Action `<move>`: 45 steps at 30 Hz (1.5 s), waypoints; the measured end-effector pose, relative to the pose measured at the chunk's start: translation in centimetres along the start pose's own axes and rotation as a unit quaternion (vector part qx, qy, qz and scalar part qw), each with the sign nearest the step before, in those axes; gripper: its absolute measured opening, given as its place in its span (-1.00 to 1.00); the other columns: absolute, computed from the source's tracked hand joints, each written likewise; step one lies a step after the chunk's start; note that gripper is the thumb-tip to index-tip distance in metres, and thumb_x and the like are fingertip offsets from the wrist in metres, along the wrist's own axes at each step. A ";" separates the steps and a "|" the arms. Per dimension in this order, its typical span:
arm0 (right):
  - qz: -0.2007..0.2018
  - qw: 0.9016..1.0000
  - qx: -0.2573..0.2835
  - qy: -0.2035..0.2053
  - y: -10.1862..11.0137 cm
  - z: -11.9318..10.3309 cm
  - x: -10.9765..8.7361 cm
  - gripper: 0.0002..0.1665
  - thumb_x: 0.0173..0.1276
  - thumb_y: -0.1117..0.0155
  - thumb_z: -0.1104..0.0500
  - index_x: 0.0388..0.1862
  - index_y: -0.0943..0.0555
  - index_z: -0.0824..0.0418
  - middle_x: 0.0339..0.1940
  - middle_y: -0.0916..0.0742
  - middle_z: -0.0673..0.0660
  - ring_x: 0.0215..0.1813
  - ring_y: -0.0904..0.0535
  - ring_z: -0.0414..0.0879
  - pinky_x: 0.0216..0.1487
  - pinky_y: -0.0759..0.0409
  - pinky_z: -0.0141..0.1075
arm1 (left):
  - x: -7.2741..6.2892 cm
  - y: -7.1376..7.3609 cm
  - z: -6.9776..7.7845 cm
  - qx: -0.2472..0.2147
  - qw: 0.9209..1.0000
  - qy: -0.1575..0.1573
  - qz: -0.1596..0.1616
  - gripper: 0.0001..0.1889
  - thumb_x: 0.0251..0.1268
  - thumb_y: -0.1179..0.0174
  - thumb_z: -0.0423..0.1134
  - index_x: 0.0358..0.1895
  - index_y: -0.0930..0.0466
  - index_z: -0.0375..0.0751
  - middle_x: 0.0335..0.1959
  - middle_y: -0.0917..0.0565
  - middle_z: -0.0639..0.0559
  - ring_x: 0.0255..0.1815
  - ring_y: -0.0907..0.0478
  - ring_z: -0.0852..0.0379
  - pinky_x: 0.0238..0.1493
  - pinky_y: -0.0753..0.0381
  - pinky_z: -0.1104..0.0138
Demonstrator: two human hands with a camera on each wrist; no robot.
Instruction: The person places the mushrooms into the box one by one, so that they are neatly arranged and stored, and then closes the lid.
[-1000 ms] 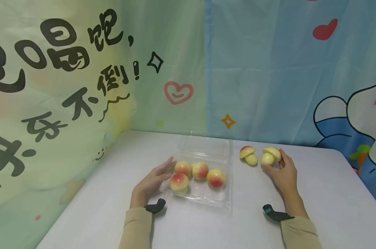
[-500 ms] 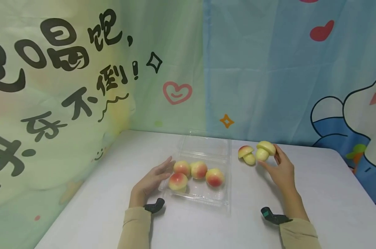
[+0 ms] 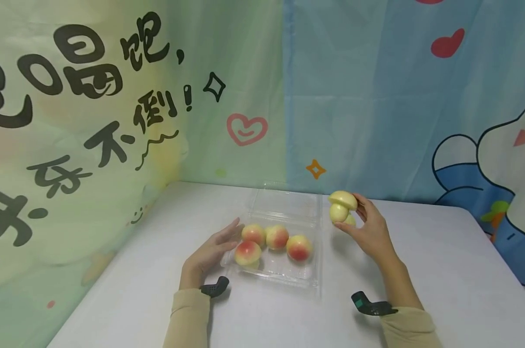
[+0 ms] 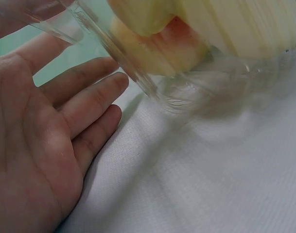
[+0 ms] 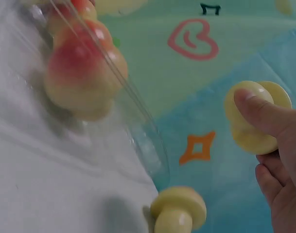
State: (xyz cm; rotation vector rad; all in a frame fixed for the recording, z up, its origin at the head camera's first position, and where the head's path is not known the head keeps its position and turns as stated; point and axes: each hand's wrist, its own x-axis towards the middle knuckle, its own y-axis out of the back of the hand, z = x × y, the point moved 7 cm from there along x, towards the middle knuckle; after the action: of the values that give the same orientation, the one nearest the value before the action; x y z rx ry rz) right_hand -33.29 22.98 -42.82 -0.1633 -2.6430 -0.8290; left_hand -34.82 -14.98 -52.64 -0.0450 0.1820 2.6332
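My right hand pinches a pale yellow toy mushroom between thumb and fingers, raised above the table right of the clear plastic box. Thumb and cap show in the right wrist view, where the held mushroom is tilted. A second toy mushroom lies on the table, mostly hidden behind the held one in the head view. My left hand rests at the left side of the clear plastic box. Its fingers are extended, fingertips right at the box wall. Several red-and-yellow mushrooms sit inside the box.
The box's clear lid is folded back toward the printed curtain behind the table. White cloth covers the table. A dark wrist device sticks out by each sleeve.
My right hand has lifted the mushroom off the table and carried it left, in front of the second mushroom. The left hand has stayed by the box.
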 end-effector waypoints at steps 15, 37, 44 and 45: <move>-0.078 0.991 -0.026 0.104 -4.9 -5.9 -1.2 0.03 -0.07 -0.58 0.19 0.40 -0.27 0.13 0.27 -0.52 0.09 0.21 -0.51 -0.01 0.25 -0.50 -0.14 | -0.2 0.4 0.0 0.024 0.999 0.014 0.024 -0.25 0.24 -0.20 -0.15 0.47 -0.08 0.26 0.49 -0.20 0.18 0.56 0.07 0.06 0.53 0.17 -0.05; -0.085 0.989 -0.082 0.089 -5.0 -7.1 -5.1 -0.06 -0.08 -0.58 0.03 0.32 -0.38 0.02 0.23 -0.50 -0.03 0.24 -0.44 -0.13 0.26 -0.48 -0.12 | 3.3 -3.0 0.8 -0.001 0.996 -0.006 -0.088 -0.24 0.32 -0.13 -0.20 0.52 0.04 0.14 0.52 -0.13 0.02 0.57 0.15 -0.01 0.51 0.31 -0.11; -0.177 0.972 -0.068 0.141 -12.9 -10.9 -4.0 -0.10 -0.04 -0.55 0.02 0.32 -0.39 0.06 0.24 -0.55 -0.01 0.32 -0.41 -0.11 0.34 -0.41 -0.14 | -3.1 3.4 -0.5 -0.011 1.000 0.024 -0.003 -0.27 0.37 -0.06 -0.23 0.53 0.09 0.14 0.55 -0.04 -0.04 0.58 0.31 -0.10 0.43 0.44 -0.24; -0.194 0.968 -0.070 0.143 -14.0 -11.3 -4.3 -0.09 -0.03 -0.54 0.01 0.33 -0.38 0.05 0.25 -0.55 -0.01 0.32 -0.41 -0.11 0.35 -0.40 -0.16 | -4.1 4.0 -0.9 -0.011 0.999 0.030 0.005 -0.27 0.38 -0.04 -0.24 0.53 0.10 0.12 0.55 -0.02 -0.05 0.57 0.30 -0.12 0.42 0.44 -0.25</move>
State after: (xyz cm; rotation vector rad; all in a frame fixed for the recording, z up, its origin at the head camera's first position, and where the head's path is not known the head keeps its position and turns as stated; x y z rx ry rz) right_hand -28.82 5.05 -43.27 0.4206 -2.3732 -1.0714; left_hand -33.12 -20.51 -52.79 -0.1306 0.1736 2.6459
